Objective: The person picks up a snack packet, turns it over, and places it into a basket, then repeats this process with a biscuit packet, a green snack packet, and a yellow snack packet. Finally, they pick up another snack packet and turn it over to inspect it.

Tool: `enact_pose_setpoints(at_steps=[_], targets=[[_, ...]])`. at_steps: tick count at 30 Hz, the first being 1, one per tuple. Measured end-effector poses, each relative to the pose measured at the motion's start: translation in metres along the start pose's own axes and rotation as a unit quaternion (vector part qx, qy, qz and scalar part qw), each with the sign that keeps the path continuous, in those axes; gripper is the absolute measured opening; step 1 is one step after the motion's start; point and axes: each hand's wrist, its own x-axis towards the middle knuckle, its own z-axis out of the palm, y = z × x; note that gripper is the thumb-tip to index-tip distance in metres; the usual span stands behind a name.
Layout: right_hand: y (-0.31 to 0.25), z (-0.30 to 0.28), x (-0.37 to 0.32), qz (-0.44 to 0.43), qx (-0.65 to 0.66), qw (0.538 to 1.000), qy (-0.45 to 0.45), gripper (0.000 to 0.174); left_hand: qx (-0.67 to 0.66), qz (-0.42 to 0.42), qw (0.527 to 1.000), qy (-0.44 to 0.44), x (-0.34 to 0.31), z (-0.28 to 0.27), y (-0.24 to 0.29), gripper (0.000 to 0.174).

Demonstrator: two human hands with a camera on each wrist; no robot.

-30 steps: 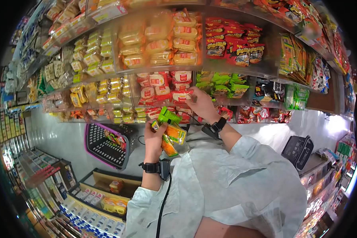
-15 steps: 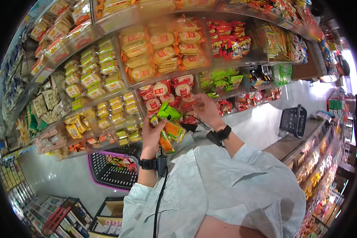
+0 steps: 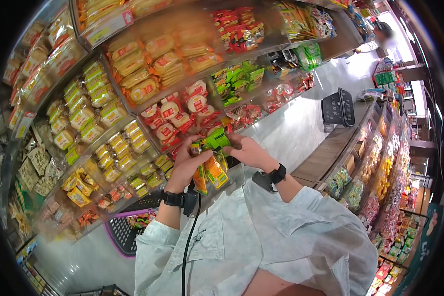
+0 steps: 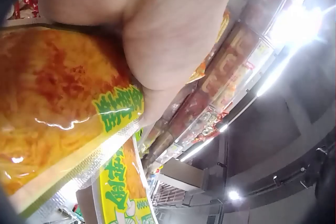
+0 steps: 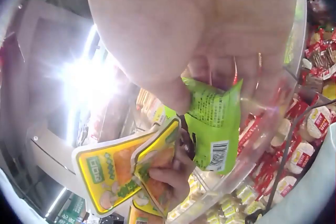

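My left hand (image 3: 186, 165) grips several flat orange-and-yellow packets (image 3: 215, 172), fanned out below the thumb; in the left wrist view one orange packet (image 4: 58, 108) fills the left side. A bright green packet (image 3: 216, 139) lies between the two hands. My right hand (image 3: 250, 152) has its fingers and thumb on the right side of that green packet; the right wrist view shows the green packet (image 5: 215, 124) against the right hand's fingers, with its barcode facing out. Beyond the hands are red-and-white round packets (image 3: 170, 109) in a shelf bin.
Tiered snack shelves with clear dividers curve across the front and left. A purple-rimmed basket (image 3: 121, 236) with packets stands on the floor at the lower left. A dark basket (image 3: 338, 108) stands at the right near another snack shelf (image 3: 367, 170).
The right hand has moved back from the red-and-white packets to the green packet at the left hand. The view has turned to the right, showing more of the aisle.
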Motion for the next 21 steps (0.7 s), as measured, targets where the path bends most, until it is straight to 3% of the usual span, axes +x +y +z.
enact_pose_setpoints(at_steps=[4,7,11,15,19,21], targets=[[0.008,-0.011,-0.017,-0.012,-0.018,1.000,0.016,0.050,0.054,0.005,0.998,0.034,-0.009,0.027,-0.003,0.048],[0.016,-0.023,-0.028,-0.051,-0.013,0.998,0.028,0.046,0.024,0.055,0.995,0.075,-0.014,0.045,-0.028,0.055],[0.035,-0.054,-0.046,-0.093,-0.010,0.995,0.040,0.041,-0.014,0.004,0.992,0.124,-0.030,0.084,-0.046,0.054],[0.075,-0.086,-0.081,-0.104,0.029,0.993,0.048,0.038,-0.031,0.042,0.994,0.092,-0.036,0.144,-0.080,0.054],[0.122,-0.106,-0.127,-0.172,0.073,0.981,0.059,0.034,0.030,-0.001,0.999,0.036,-0.041,0.221,-0.108,0.058],[0.142,-0.122,-0.142,-0.146,0.137,0.979,0.027,0.031,0.061,-0.028,0.997,0.047,-0.039,0.247,-0.120,0.060]])
